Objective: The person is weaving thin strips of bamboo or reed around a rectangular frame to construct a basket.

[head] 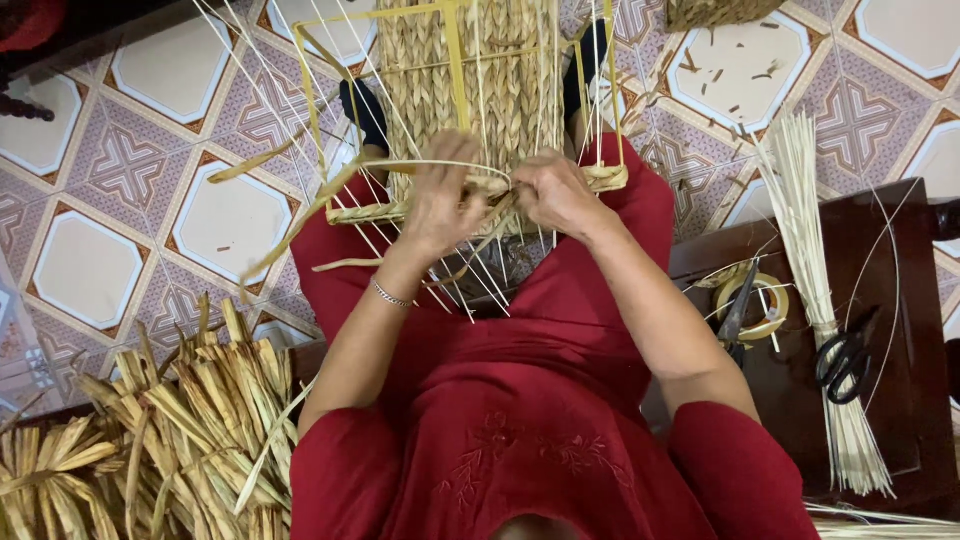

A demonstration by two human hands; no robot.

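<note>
My left hand (437, 200) and right hand (553, 192) are both closed on the lower edge of the half-woven panel of braided straw on its yellow wire frame (480, 90), which rests on my lap. Both pinch a flat dried straw strand (300, 225) there, trailing left.

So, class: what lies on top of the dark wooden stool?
On the dark wooden stool: black scissors, pale straight reed bundle, yellow tape roll. The stool's surface under them is hidden.

I log even, soft daylight, bright on the floor tiles (230, 215); shadows faint. No glare. Slight blur at both hands; wide-angle bending toward frame edges.
</note>
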